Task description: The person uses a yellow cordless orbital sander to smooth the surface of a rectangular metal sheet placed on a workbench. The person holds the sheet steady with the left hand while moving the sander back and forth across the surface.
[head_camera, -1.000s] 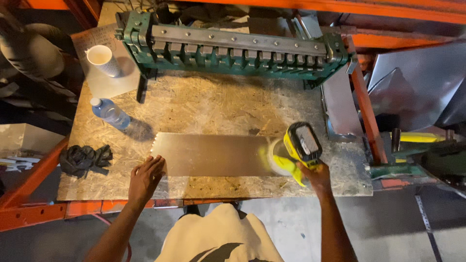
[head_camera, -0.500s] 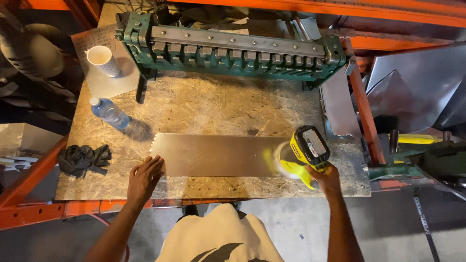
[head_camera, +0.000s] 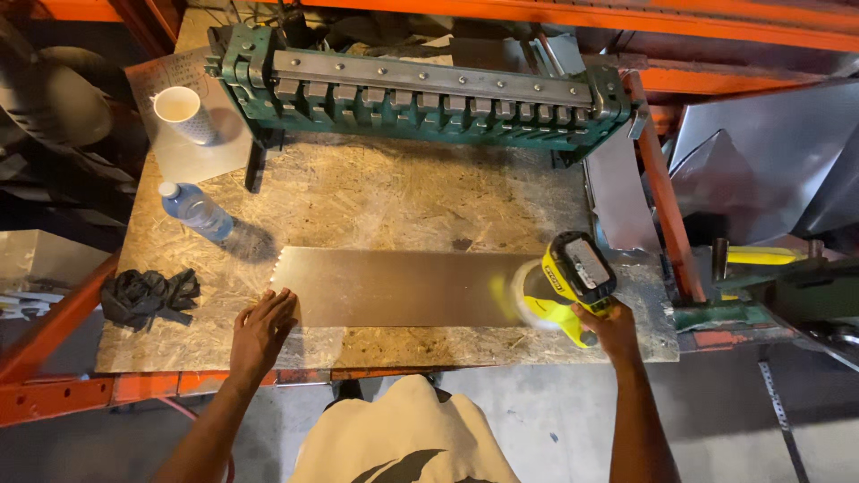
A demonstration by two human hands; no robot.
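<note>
A long rectangular metal sheet [head_camera: 403, 286] lies flat on a chipboard workbench [head_camera: 403, 192]. My left hand [head_camera: 261, 329] rests flat, fingers spread, on the sheet's near left corner. My right hand [head_camera: 610, 329] grips the handle of a yellow and black cordless power tool [head_camera: 565, 284]. Its round head sits on the right end of the sheet.
A green sheet-metal bending brake [head_camera: 429, 94] spans the back of the bench. At the left are a white cup [head_camera: 182, 112], a plastic water bottle [head_camera: 197, 212] and black gloves [head_camera: 145, 295]. Orange rack beams [head_camera: 54, 394] frame the bench. Metal sheets [head_camera: 769, 170] lean at right.
My right hand has slid the power tool rightward along the sheet to its right end. My left hand has stayed on the left corner.
</note>
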